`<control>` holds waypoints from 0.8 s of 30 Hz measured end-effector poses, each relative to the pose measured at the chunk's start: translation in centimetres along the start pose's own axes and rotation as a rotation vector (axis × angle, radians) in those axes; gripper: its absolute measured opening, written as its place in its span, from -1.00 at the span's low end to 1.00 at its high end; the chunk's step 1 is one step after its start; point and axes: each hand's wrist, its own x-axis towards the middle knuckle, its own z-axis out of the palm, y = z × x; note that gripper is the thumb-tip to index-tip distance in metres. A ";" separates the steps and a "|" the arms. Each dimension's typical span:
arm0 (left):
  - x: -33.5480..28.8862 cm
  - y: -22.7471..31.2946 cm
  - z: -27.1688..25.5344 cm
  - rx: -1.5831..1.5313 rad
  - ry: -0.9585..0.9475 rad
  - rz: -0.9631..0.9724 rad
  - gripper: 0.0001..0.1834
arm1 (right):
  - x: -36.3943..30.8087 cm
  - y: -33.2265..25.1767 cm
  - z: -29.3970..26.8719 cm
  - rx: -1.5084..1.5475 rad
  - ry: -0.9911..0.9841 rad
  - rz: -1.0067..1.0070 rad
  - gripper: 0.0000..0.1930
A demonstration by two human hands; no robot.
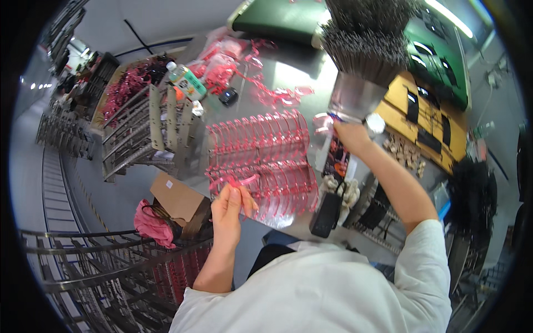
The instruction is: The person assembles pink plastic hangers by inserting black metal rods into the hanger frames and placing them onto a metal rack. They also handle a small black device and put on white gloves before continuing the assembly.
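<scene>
In our left hand [227, 205], the fingers pinch a glossy translucent pink plastic piece [240, 181], thin ends poking out past the fingertips. It's held over the near left part of the rows of curved pink-and-clear plastic pieces [258, 133], all lined up on dark metal strips. Those look shiny, bowed, mostly clear with pinker ends, packed side by side.

Our right hand [351, 136] has its fingers curled beside a clear curved plastic piece [322, 123]; we can't tell whether they grip anything. Just below that hand: a narrow dark tray [327, 165] with small reddish bits in it, too small to name.

Containers next. Silver metal cylinder [355, 99], just beyond the right hand, stuffed with thin dark rods [363, 53]. Crumpled clear plastic bag [219, 62] at the far left of the shiny metal bench [302, 72], pink pieces bunched in it. Near it, a clear bottle with a green label [187, 81]. Off the near left corner, an open brown cardboard box [176, 197]; a pink cloth [154, 225] is bunched at its side.
</scene>
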 end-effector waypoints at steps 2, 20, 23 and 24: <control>-0.4 0.5 -0.2 0.048 0.029 0.070 -0.62 | 1.1 -1.2 0.9 -0.009 0.069 -0.026 -0.81; 20.5 19.8 -19.9 1.927 0.934 0.428 -0.54 | -1.6 -1.6 -2.5 0.147 0.196 -0.014 -0.68; 29.2 14.6 -14.4 1.578 0.390 0.400 -0.61 | -3.5 -2.3 -5.9 0.296 0.221 0.009 -0.74; 32.0 12.4 -12.3 1.574 0.217 0.292 -0.60 | -4.1 -2.2 -6.4 0.329 0.256 -0.003 -0.76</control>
